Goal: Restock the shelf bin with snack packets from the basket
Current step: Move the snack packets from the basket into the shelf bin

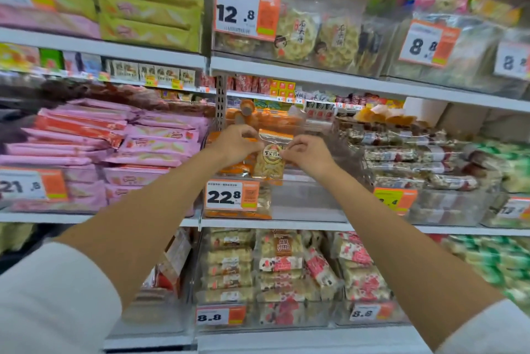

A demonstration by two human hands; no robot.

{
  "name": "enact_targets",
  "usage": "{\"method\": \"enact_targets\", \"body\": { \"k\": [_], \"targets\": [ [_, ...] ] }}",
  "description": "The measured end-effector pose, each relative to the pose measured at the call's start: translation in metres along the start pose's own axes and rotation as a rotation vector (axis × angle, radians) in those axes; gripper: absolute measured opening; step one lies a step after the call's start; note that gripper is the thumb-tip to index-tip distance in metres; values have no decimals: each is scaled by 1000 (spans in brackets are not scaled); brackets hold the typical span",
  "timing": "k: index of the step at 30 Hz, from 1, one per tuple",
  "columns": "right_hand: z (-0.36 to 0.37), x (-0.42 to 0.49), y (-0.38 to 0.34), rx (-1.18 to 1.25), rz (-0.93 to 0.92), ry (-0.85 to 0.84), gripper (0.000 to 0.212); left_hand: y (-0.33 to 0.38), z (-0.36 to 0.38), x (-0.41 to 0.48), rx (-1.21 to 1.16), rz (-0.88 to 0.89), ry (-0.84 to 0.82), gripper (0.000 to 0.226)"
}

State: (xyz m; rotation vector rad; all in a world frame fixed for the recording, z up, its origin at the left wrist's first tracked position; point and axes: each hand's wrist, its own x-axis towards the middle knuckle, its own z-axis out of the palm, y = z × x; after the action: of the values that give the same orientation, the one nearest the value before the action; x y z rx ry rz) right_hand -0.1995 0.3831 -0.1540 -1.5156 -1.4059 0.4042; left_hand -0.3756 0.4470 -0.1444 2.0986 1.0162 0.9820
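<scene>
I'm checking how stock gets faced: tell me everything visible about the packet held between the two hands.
The snack packet is a clear plastic pouch with an orange top band and a round label bearing dark characters; pale yellowish pieces show through. It is upright, facing the camera, at the front of the clear shelf bin above the 22.8 price tag. The left hand pinches its left edge, the right hand its right edge.

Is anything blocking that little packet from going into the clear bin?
Nothing visible does. The left hand and right hand pinch the snack packet right above the clear bin, beside orange packets stacked at its left.
</scene>
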Motion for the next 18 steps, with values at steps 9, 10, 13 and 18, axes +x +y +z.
{"method": "enact_targets", "body": {
  "k": [9, 10, 13, 18],
  "targets": [
    [15, 13, 17, -270, 179, -386, 27, -24, -2, 8, 320, -29, -265, 21],
    [15, 16, 19, -293, 186, -406, 26, -24, -1, 9, 322, -36, -258, 25],
    [14, 21, 16, -308, 238, -440, 28, -24, -1, 11, 326, -66, -280, 26],
    [17, 24, 15, -203, 292, -462, 52, -22, -6, 17, 419, -131, -365, 18]
  ]
}}
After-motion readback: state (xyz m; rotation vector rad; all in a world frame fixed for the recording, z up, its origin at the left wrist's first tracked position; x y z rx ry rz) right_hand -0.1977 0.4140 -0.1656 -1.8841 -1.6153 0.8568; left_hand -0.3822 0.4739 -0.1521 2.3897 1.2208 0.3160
